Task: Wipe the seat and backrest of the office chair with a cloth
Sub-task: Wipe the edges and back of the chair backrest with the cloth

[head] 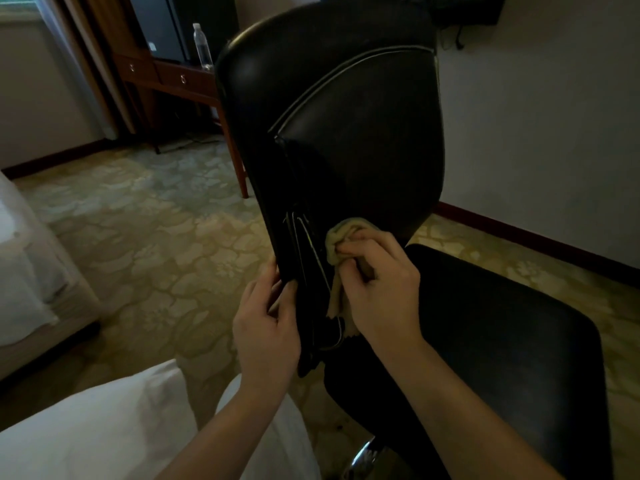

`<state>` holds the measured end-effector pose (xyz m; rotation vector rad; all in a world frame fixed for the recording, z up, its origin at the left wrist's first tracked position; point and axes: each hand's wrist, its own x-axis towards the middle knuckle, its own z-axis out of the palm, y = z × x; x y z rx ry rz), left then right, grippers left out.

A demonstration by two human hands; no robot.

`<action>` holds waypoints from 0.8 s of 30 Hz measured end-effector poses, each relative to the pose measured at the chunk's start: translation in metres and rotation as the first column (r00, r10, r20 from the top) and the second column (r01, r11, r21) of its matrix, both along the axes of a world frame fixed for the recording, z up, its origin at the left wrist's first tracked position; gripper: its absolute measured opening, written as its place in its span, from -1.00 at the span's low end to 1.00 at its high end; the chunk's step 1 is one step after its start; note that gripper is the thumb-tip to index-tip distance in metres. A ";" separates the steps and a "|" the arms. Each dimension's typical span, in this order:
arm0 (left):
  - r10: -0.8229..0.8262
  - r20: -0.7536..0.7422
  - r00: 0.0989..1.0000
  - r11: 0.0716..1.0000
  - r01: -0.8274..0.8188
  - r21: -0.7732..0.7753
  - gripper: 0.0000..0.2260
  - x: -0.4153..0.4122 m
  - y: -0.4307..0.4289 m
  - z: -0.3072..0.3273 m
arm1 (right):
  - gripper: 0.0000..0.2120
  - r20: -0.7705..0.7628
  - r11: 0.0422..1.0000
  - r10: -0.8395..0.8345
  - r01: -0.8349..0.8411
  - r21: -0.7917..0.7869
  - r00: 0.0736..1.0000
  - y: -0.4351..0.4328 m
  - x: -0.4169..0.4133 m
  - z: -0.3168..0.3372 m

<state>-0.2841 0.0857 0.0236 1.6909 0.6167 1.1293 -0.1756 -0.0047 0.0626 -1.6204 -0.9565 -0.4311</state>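
1. Black leather office-chair backrest stands upright at centre; the black seat lies to its right.
2. Left hand grips the backrest's near edge.
3. Right hand clutches a bunched beige cloth, pressing it low on the backrest.
4. Step in hand: backrest wiping. Next: stroke upward, then the seat.

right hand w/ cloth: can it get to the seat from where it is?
Probably yes. The right hand grips the cloth against the lower backrest, just above the seat, and nothing lies on the visible seat between them. The left hand holds the backrest's edge, out of the way.
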 end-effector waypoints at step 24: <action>0.048 -0.053 0.997 0.999 -0.047 0.022 -0.60 0.002 0.003 -0.010 | -0.78 0.003 0.998 -0.016 0.016 -0.060 1.000 -0.018 -0.008 -0.046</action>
